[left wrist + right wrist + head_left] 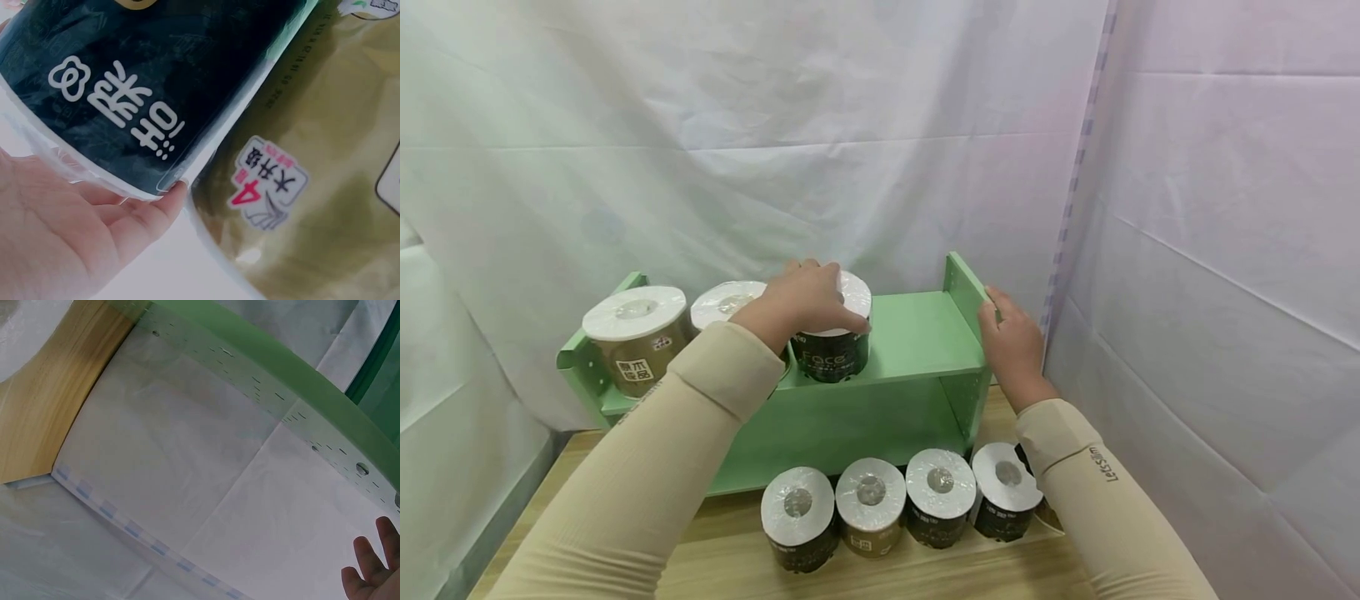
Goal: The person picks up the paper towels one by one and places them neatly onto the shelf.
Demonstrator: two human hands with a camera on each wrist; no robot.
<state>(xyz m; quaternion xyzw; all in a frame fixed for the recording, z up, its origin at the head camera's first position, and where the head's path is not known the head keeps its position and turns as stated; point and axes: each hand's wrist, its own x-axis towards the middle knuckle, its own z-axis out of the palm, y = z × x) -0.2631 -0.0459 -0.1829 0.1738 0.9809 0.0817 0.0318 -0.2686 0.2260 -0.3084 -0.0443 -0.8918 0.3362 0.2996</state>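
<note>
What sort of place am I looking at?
Probably a makeshift, curtained-off work booth: white sheets hang behind and beside a wood-grain table that bears a green shelf and wrapped rolls.

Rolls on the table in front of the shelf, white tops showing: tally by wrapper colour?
Dark-wrapped rolls: 3
Gold-brown-wrapped roll: 1
Total: 4
Possibly one more behind the right sleeve; too hidden to count.

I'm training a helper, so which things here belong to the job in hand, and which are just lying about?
Seemingly in the job:
- left hand, gripping a dark roll
- right hand, at the green shelf
- rolls on the shelf and table

Probably just surroundings:
- white sheets
</note>
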